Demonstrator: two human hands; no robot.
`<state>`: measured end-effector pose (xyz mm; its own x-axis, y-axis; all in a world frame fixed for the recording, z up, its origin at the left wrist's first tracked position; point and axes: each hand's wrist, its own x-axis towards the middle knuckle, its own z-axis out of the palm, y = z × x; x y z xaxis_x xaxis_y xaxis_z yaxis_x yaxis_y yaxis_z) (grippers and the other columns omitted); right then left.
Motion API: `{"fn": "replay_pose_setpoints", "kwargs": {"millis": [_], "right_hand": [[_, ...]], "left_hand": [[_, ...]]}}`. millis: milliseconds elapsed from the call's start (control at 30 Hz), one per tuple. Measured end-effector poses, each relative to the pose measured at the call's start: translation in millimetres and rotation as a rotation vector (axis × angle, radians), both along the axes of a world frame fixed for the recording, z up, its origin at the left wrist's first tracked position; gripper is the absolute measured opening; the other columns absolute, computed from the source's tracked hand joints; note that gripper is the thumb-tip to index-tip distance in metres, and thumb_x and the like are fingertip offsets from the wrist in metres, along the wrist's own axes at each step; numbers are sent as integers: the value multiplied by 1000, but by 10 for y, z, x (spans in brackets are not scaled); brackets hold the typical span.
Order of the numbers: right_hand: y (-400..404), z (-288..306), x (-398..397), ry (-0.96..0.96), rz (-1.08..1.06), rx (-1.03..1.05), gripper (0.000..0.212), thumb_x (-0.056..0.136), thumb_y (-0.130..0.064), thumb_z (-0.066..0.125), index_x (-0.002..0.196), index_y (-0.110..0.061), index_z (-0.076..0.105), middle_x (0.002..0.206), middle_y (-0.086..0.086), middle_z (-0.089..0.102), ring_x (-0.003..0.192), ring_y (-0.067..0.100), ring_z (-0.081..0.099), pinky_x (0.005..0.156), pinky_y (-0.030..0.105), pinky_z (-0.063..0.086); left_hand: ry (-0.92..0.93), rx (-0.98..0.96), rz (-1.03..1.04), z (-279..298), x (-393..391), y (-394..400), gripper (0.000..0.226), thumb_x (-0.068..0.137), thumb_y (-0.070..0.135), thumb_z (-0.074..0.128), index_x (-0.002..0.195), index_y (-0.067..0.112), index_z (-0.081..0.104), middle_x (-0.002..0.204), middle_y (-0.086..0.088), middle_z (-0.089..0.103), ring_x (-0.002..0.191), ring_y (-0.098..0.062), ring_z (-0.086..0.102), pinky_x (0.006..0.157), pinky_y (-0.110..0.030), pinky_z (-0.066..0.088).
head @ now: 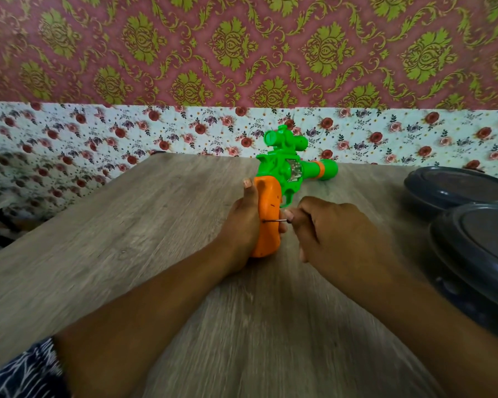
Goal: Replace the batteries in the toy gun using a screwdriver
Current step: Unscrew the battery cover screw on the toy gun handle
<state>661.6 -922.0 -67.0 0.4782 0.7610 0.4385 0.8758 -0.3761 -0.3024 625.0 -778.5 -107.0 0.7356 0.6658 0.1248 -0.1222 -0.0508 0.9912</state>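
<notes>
Left grip (243, 222) is clamping the toy gun (285, 179) steady; right grip (325, 225), closed on the screwdriver (274, 221), is driving its handle screw.

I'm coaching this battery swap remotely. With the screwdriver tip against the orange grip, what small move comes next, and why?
Probably turn the screwdriver in place with the right hand. Its thin shaft already meets the orange grip of the toy gun, and the left hand steadies that grip on the table, so the cover screw likely needs loosening first.
</notes>
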Motion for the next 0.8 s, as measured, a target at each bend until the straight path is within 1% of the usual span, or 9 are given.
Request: {"fn": "replay_pose_setpoints", "kwargs": {"millis": [33, 100, 333, 433, 467, 533, 600, 667, 800], "right_hand": [[1, 14, -19, 0, 5, 3, 39, 89, -50, 27, 89, -20, 52, 79, 3, 67, 73, 24, 61, 69, 42, 51], [-1, 35, -38, 17, 21, 28, 30, 91, -45, 36, 88, -20, 52, 77, 1, 68, 72, 21, 61, 68, 41, 51], [-3, 58, -37, 196, 83, 168, 6, 85, -28, 60, 82, -24, 58, 74, -7, 68, 66, 6, 59, 67, 35, 51], [22, 22, -78, 249, 125, 211, 4, 87, -22, 57, 83, -22, 54, 70, -6, 67, 71, 8, 63, 71, 39, 52], [37, 8, -97, 249, 129, 220, 6, 88, -27, 52, 85, -22, 53, 71, -5, 66, 73, 11, 64, 71, 41, 52], [47, -6, -124, 225, 104, 198, 25, 86, -44, 38, 89, -22, 50, 71, -4, 64, 72, 16, 62, 68, 41, 50], [36, -4, -125, 126, 20, 95, 37, 86, -51, 28, 93, -20, 46, 65, -6, 53, 65, 17, 55, 59, 35, 43], [13, 8, -96, 39, -79, 18, 34, 92, -49, 26, 89, -19, 44, 62, -6, 42, 64, 19, 47, 54, 31, 32], [11, 10, -73, 61, -69, 46, 29, 94, -42, 35, 76, -20, 42, 59, -7, 38, 60, 15, 41, 47, 29, 23]], "left_hand": [[1, 12, 8, -1, -6, -1, 47, 98, 47, 12, 75, 29, 49, 41, 17, 60, 42, 6, 58, 47, -7, 46], [7, 37, 15, 8, -15, -34, 46, 99, 44, 11, 73, 29, 45, 37, 21, 56, 39, 11, 54, 38, -3, 40], [28, 57, 43, -2, 1, 9, 50, 98, 49, 9, 73, 30, 48, 39, 19, 58, 40, 8, 57, 43, -11, 45], [30, 61, 31, -17, 2, 23, 52, 98, 49, 9, 77, 28, 52, 42, 17, 61, 43, 7, 58, 44, -9, 45], [24, 54, 26, -18, 0, 30, 52, 97, 50, 9, 80, 28, 53, 47, 15, 63, 47, 6, 60, 50, -12, 46], [-5, 1, 5, -21, -2, 46, 51, 96, 53, 11, 86, 27, 53, 59, 11, 66, 58, -1, 63, 64, -19, 47], [-23, -39, -32, -24, 4, 40, 54, 96, 54, 12, 84, 24, 55, 59, 9, 69, 57, -4, 65, 67, -24, 50], [-45, -61, -33, -14, 16, 18, 56, 96, 54, 13, 82, 24, 57, 56, 9, 69, 50, -4, 65, 62, -25, 52], [-63, -81, -45, -23, 31, 19, 61, 95, 56, 13, 81, 20, 61, 55, 5, 69, 49, -6, 64, 66, -29, 50]]}}
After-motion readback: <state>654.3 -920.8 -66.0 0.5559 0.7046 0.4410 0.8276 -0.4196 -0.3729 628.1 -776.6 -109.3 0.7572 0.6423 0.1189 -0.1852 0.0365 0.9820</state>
